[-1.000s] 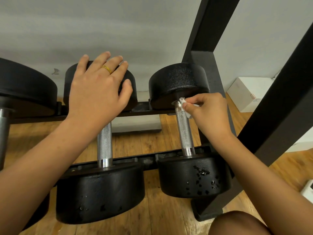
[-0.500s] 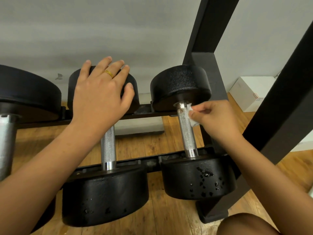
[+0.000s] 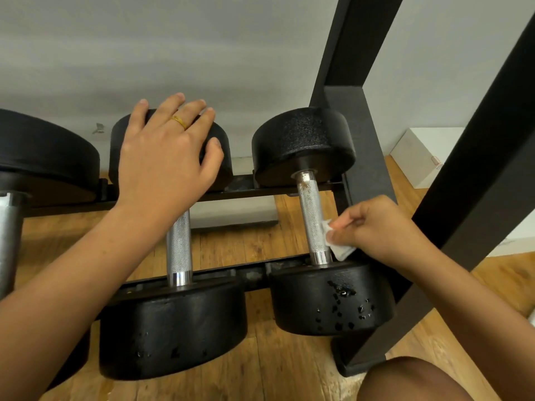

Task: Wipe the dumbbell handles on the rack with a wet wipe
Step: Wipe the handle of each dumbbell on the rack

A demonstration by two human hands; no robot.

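At right of centre, the right hand [image 3: 385, 227] pinches a folded wet wipe [image 3: 337, 244] against the lower side of the rightmost dumbbell's knurled handle [image 3: 312, 221] — pressed sideways to scrub it. The left hand [image 3: 165, 160], fingers spread flat, rests on the neighbouring dumbbell's far head [image 3: 212, 133] — probably for bracing.

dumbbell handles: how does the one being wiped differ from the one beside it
The right handle has the wet wipe held against its near end by the right hand; the middle handle is bare, the left hand resting on its far head. The right handle shows a rusty patch near its far end; the middle handle's visible part shows none. Both are knurled silver.
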